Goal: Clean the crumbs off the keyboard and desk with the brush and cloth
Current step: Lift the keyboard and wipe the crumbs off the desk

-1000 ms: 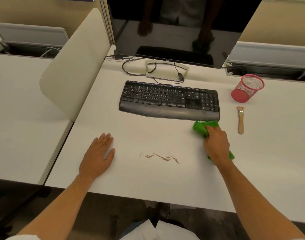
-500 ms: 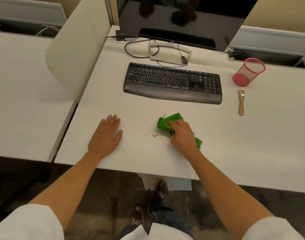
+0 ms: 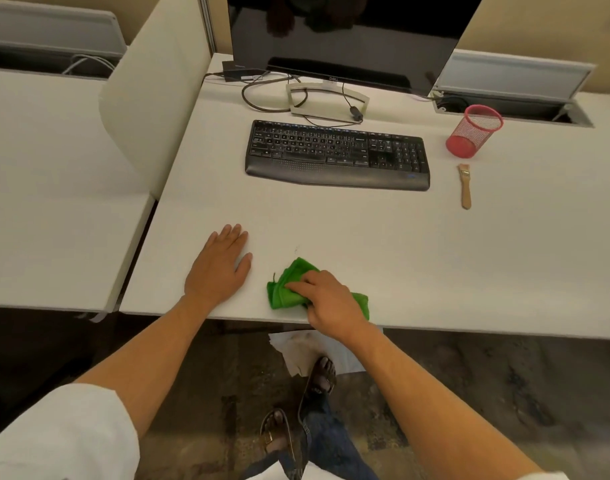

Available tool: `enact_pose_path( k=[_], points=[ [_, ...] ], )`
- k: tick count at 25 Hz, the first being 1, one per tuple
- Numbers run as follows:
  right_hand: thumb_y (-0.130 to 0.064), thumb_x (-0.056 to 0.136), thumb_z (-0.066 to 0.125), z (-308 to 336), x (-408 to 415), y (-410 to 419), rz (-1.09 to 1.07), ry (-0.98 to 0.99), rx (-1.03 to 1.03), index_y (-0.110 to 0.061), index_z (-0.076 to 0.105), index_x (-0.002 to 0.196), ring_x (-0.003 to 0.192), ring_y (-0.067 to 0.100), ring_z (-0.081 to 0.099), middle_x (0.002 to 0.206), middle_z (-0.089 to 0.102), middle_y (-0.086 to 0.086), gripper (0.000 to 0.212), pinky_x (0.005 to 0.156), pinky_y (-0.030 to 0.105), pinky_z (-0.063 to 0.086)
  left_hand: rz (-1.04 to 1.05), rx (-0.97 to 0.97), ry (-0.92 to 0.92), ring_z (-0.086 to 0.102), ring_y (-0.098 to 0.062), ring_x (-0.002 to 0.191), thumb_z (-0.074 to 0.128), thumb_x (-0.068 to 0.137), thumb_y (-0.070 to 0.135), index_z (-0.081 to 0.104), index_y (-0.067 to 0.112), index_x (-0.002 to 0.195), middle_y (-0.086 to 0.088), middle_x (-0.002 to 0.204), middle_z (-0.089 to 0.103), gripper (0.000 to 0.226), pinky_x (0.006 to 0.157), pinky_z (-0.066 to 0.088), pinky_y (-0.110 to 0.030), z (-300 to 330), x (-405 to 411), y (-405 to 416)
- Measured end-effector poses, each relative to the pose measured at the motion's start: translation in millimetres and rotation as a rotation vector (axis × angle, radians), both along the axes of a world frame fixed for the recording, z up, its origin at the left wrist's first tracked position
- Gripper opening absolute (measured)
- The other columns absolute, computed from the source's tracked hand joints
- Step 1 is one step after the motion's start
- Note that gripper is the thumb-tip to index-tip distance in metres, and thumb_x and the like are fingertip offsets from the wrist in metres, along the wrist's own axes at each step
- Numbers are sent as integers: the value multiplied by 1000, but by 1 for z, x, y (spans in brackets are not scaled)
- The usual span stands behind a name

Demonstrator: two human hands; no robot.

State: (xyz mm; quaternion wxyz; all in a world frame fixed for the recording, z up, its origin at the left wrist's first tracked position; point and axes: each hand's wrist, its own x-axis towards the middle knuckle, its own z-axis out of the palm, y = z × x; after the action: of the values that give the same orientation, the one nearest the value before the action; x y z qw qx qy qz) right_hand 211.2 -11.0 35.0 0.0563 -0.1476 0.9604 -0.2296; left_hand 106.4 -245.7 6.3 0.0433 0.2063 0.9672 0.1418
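Note:
A bunched green cloth lies at the front edge of the white desk. My right hand is on top of it, fingers curled into the fabric. Flat on the desk, just left of the cloth, rests my left hand with straight fingers. The black keyboard sits farther back in the middle. A small wooden-handled brush lies to the right of the keyboard, untouched. No crumbs show on the desk.
A dark monitor on its stand is behind the keyboard, with cables beside the stand. A red mesh cup stands at the back right. A cream divider panel rises at the left. White paper lies on the floor below the desk edge.
My right hand dragged the cloth from beside the keyboard leftward and toward me, across the brown crumb streak to the front edge. The crumbs are no longer visible. The left hand stayed put.

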Motion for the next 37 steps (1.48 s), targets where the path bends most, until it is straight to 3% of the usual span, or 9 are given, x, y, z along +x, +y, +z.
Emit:
enact_pose_path(
  k=[5, 9, 14, 17, 20, 25, 28, 33, 37],
  points=[
    [-12, 77, 52, -4, 32, -11, 89, 52, -5, -13, 71, 119, 83, 35, 59, 103, 66, 11, 46, 56, 40, 48, -5, 26, -5, 16, -19, 151, 21, 98, 46, 27, 9, 154, -7, 162, 22, 67, 122, 0, -28, 0, 1, -1],
    [-3, 74, 58, 4, 37, -1, 219, 11, -19, -14, 73, 117, 89, 34, 60, 107, 68, 10, 47, 65, 41, 50, 1, 32, -6, 16, -18, 151, 23, 97, 44, 28, 8, 154, -7, 162, 23, 67, 122, 1, -29, 3, -1, 0],
    [-4, 71, 51, 23, -10, 26, -234, 19, -225, -11, 72, 120, 104, 34, 58, 113, 68, 12, 54, 87, 40, 47, 23, 42, -11, 16, -17, 151, 25, 97, 45, 28, 10, 154, -6, 162, 23, 67, 121, -1, -26, 6, 1, 3],
    [-1, 84, 51, 15, -49, 39, -502, 60, -156, -12, 67, 127, 110, 36, 55, 120, 64, 13, 48, 88, 42, 47, 29, 35, -7, 14, -16, 151, 26, 98, 45, 27, 12, 155, -4, 162, 22, 65, 120, -2, -25, 5, 1, 4],
    [1, 90, 52, -1, -69, 36, -581, 6, -50, -14, 60, 136, 113, 36, 51, 126, 58, 13, 50, 81, 41, 45, 40, 29, -10, 14, -16, 151, 26, 98, 46, 27, 14, 155, -4, 163, 21, 65, 120, -3, -24, 5, 1, 3],
    [-4, 93, 51, -1, -90, 18, -393, -37, 15, -19, 56, 141, 117, 30, 47, 134, 54, 7, 51, 81, 33, 37, 37, 55, 7, 18, -17, 150, 26, 97, 47, 31, 12, 153, -5, 161, 26, 67, 121, 1, -25, 3, -1, 3],
    [-7, 94, 54, 8, -82, 1, -152, -73, 34, -22, 56, 140, 120, 27, 47, 136, 54, 2, 49, 88, 34, 42, 29, 59, 17, 21, -17, 149, 22, 95, 52, 34, 11, 152, -6, 160, 29, 71, 122, 4, -27, 1, -2, 2],
    [-1, 83, 60, 7, -28, -23, 210, -73, -24, -20, 67, 129, 103, 33, 54, 122, 63, 7, 50, 73, 42, 49, 30, 49, 14, 21, -17, 149, 21, 94, 53, 33, 12, 152, -6, 160, 29, 72, 121, 3, -26, 3, -1, 3],
    [2, 75, 65, 1, 7, -14, 310, -56, -8, -18, 72, 121, 94, 32, 58, 116, 67, 6, 51, 66, 39, 49, 35, 58, -5, 19, -15, 150, 18, 92, 53, 32, 12, 153, -5, 161, 27, 75, 121, 1, -25, 2, -3, 3]
  ],
)
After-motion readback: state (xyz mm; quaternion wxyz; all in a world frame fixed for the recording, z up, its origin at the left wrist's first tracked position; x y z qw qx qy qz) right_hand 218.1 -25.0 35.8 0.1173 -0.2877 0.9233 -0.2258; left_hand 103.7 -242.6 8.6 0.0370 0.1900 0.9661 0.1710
